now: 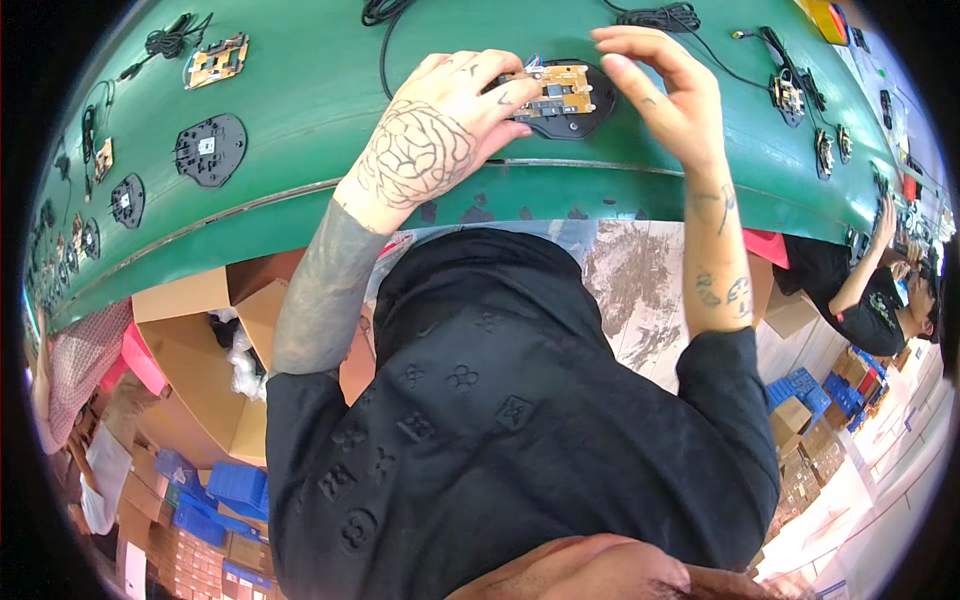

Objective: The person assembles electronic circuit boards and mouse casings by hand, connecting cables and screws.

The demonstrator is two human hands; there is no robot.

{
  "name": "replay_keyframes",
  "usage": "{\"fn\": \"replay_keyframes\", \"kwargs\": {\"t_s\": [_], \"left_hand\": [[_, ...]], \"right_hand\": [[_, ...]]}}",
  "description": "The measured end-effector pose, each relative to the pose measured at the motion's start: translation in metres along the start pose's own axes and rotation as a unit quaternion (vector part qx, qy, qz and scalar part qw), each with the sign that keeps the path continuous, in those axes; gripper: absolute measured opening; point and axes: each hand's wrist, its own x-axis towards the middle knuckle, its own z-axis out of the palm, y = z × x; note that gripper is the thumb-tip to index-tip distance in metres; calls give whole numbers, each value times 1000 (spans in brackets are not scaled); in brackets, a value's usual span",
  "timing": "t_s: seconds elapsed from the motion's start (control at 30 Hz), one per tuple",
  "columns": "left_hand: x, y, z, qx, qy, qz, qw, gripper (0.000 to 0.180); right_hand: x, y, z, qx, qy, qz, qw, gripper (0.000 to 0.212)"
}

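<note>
A tan circuit board [570,88] with dark components sits over a rounded black plastic base [575,125] on the green work surface in front of me. Thin coloured wires rise from the board's far edge. My left hand [440,130] grips the board's left side, fingers bent over it and thumb low by the base; the fingertips are partly hidden. To the right of the base, my right hand [670,95] is raised with nothing in it. Its fingers are curved and the thumb stands apart from them.
Left along the green surface [300,130] lie another circuit board [217,62], a black base [210,150] and a coiled cable [178,38]. More boards with cables [787,95] lie right. Below stands an open cardboard box [185,310]. A co-worker [860,300] is at far right.
</note>
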Motion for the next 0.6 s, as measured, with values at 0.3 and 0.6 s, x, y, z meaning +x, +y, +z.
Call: {"fn": "replay_keyframes", "kwargs": {"t_s": [0.3, 0.6], "left_hand": [[-3, 3, -37, -435, 108, -326, 833, 26], [-3, 11, -47, -325, 143, -278, 893, 23]], "right_hand": [[-13, -55, 43, 127, 219, -68, 965, 41], [2, -67, 42, -54, 188, -139, 971, 26]]}}
